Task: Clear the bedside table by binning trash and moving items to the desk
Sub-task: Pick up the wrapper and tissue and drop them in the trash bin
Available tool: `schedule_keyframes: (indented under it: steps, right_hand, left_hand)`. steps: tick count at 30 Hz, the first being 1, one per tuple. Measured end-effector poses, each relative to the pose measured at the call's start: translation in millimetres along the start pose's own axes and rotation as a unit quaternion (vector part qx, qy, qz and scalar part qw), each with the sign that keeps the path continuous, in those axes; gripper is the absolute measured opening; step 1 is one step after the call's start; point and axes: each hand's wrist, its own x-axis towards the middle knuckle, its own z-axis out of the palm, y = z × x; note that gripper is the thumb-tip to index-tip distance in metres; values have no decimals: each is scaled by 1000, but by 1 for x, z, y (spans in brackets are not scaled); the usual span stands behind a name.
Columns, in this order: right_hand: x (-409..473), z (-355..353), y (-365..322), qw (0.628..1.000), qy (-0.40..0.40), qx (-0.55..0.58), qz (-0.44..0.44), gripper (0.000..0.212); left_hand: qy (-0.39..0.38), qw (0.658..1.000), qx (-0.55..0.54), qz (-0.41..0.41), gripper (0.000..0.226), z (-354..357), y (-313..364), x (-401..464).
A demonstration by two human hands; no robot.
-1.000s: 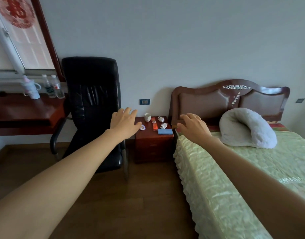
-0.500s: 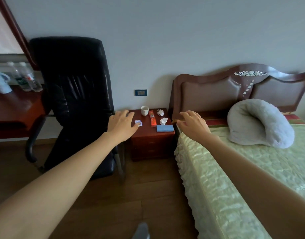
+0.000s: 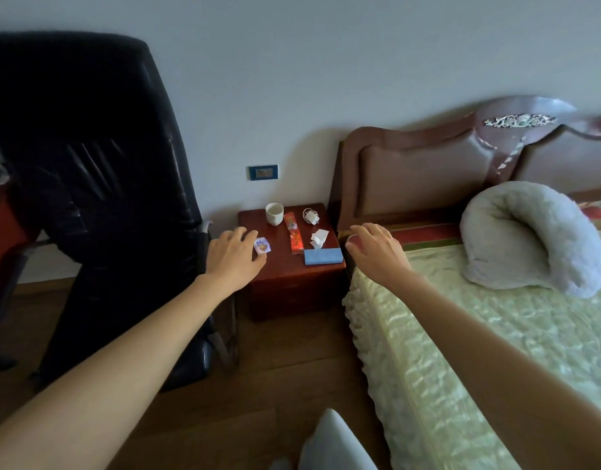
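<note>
A home bedroom: a bed with pale green quilted cover (image 3: 479, 334) and carved dark wooden headboard (image 3: 428, 164), right of a small reddish wooden bedside table (image 3: 292, 276).

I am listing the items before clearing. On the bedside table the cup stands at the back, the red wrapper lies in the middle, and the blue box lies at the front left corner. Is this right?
Not quite: the head view shows the blue box at the front right corner, near the bed. The cup does stand at the back and the red wrapper in the middle.
</note>
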Motion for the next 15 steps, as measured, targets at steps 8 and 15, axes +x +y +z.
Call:
schedule_keyframes:
  steps: [8,15]
  right_hand:
    - [101,45,46,999,-46,9,-9,45]
    - [188,78,88,995,-91,18,-28,44]
  left_hand:
    - [-36,999,-5,-29,55,48,7,89]
    - [-60,996,-16,-69,52,80,26,161]
